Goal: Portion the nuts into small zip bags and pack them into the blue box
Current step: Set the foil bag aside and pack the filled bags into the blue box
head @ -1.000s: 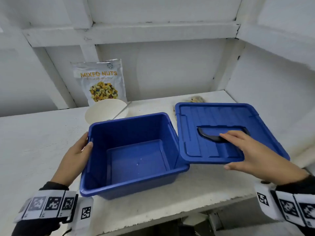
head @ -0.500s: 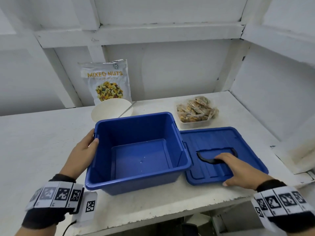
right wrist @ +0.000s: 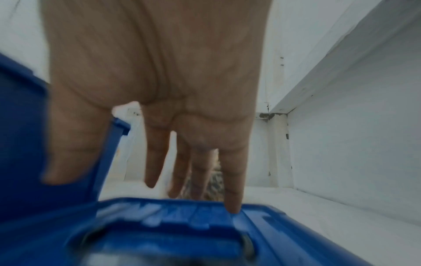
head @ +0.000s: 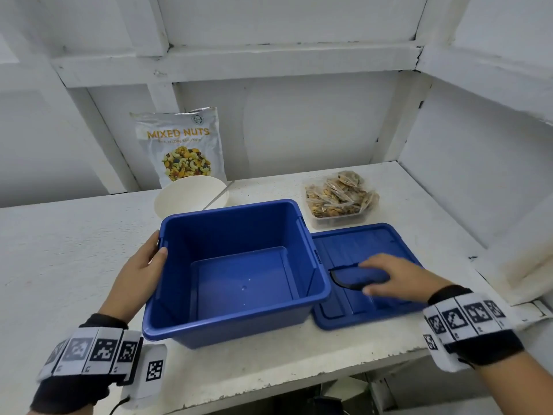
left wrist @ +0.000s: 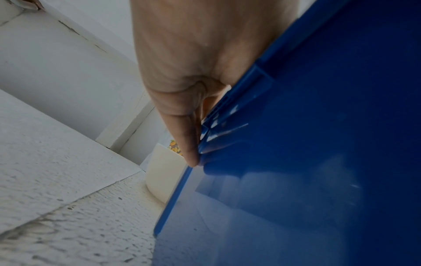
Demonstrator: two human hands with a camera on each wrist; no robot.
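Observation:
The blue box (head: 236, 232) stands open and empty mid-table. My left hand (head: 140, 265) grips its left rim, thumb over the edge; in the left wrist view the left hand (left wrist: 193, 72) has its fingers tucked along the lip of the box (left wrist: 318, 126). The blue lid (head: 359, 244) lies flat to the right of the box. My right hand (head: 392, 277) is over the lid's black handle (head: 347, 284), blurred. In the right wrist view the right hand (right wrist: 182, 108) has straight fingers above the lid (right wrist: 182, 216). Small zip bags of nuts (head: 338, 196) fill a clear tub behind the lid.
A "Mixed Nuts" pouch (head: 182, 145) leans on the back wall, with a white bowl (head: 188, 196) in front of it. White walls close in behind and on the right. The white table (head: 59, 250) ends just in front of the box.
The lid came down from a raised tilt to lie flat right of the box, uncovering the tub of bags. My right hand went down with it. My left hand stayed on the rim.

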